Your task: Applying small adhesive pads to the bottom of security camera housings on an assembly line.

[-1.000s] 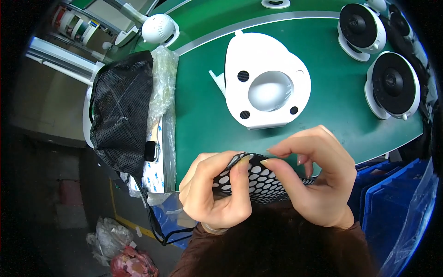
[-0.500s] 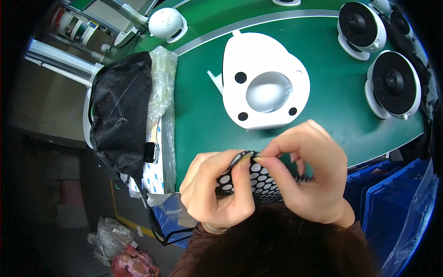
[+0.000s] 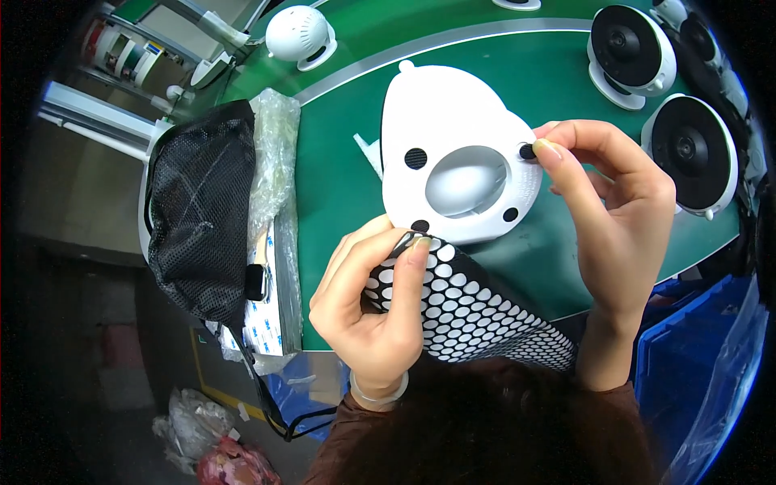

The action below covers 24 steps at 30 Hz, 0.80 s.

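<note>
A white rounded plastic housing lies on the green table, with a silver oval hollow in it. Three round black pads show on its face around the hollow. My right hand pinches another small black round pad against the housing's right side, where a shallow round recess was. Nearer to me, my left hand grips the edge of a black sheet with rows of white dots, which hangs toward my body, just below the housing.
At the right stand black-and-white fan-like devices on round bases. A black mesh bag and bubble wrap lie at the left edge. Blue bins are below right. A white device stands at the back.
My right hand has left the dotted sheet and moved up and right to the housing, with a black pad in its fingertips. The sheet is more spread out in my left hand.
</note>
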Motion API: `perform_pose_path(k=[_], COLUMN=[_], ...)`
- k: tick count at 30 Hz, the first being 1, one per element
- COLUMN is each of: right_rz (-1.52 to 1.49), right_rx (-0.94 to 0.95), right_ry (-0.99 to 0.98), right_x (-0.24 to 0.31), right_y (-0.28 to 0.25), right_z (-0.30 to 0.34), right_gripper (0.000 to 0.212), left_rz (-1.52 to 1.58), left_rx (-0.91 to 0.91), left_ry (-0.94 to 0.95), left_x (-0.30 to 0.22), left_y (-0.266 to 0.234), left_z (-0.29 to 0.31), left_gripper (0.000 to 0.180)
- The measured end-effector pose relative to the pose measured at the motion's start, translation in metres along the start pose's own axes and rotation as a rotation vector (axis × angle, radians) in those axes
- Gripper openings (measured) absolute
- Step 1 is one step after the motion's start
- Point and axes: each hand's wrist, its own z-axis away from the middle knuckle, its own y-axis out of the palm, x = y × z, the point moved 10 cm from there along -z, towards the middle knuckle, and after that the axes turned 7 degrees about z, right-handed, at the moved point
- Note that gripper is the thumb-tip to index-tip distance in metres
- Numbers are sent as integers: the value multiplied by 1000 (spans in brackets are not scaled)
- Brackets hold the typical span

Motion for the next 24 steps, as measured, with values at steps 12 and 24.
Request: perform_pose_path(k=[12, 24], right_rz=[86, 787], right_rx=[11, 981], right_ry=[-15, -1001], right_x=[1, 85], right_y=[0, 123], right_z=[-5, 4], right_gripper=[9, 27], left_rz=[27, 43], left_rx=[-11, 14], left_ry=[-4, -35], left_x=[1, 2], left_y=[3, -26], left_z=[-2, -4], left_gripper=[13, 12])
